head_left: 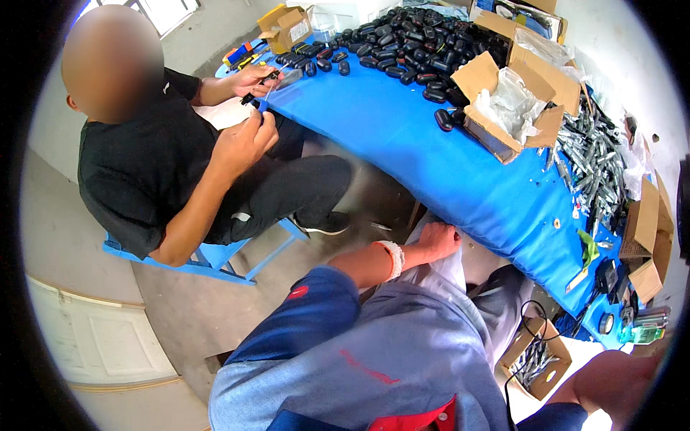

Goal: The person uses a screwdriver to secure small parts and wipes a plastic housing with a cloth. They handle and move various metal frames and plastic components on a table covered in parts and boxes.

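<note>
Here, at nine o'clock, a co-worker in a black shirt (144,165) seated on a blue stool (215,258), both of that person's hands up at eleven o'clock pinching a small black part (260,80) beside the edge of the blue worktop (402,136). Toward the centre, left hand (437,239), a white wristband (394,258) behind it, fingers curled and pressed down on pale cloth (445,269) just below the worktop's near edge; whether pinching the cloth, cannot tell. Up at twelve o'clock, a heap of black oval shells (410,43) on the worktop. At two o'clock, open cardboard boxes (514,100) with clear plastic bags, then a pile of grey metal blades (593,161). At five o'clock, right forearm only (611,384), its hand out of view; close by, a small floor box of metal parts (535,359).
</note>
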A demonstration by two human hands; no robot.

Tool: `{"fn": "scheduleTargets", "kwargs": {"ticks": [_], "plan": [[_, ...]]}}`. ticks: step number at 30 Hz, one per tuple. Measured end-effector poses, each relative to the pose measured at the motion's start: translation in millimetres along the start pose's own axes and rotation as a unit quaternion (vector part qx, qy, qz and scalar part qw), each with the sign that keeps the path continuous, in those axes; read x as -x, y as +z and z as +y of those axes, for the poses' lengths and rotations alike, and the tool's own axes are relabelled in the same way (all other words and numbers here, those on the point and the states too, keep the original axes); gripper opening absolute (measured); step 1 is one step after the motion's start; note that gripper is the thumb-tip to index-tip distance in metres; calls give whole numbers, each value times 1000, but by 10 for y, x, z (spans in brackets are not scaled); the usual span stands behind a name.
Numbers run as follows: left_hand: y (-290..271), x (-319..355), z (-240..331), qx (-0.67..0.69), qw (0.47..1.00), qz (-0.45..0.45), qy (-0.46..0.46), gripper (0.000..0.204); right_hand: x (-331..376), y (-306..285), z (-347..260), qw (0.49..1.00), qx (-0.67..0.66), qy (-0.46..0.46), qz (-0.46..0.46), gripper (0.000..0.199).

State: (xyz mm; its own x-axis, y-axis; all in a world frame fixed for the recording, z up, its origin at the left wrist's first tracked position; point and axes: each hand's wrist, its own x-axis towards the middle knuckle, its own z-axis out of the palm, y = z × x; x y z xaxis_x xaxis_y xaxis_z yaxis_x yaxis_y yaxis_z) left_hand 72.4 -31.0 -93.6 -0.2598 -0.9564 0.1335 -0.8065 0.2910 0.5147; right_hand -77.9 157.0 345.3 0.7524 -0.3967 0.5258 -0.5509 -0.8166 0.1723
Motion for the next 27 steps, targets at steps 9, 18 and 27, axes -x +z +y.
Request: {"fn": "scheduleTargets", "kwargs": {"ticks": [9, 18, 27], "plan": [[-13, 21, 5, -1, 1000, -10, 7, 28, 65, 249, 12, 994, 8, -51, -98, 41], [-208, -7, 135, 2, 998, -63, -20, 31, 212, 554, 182, 990, -7, -64, -126, 40], [-93, 47, -8, 11, 1000, 17, 23, 29, 320, 671, 233, 989, -5, -60, -132, 39]]}}
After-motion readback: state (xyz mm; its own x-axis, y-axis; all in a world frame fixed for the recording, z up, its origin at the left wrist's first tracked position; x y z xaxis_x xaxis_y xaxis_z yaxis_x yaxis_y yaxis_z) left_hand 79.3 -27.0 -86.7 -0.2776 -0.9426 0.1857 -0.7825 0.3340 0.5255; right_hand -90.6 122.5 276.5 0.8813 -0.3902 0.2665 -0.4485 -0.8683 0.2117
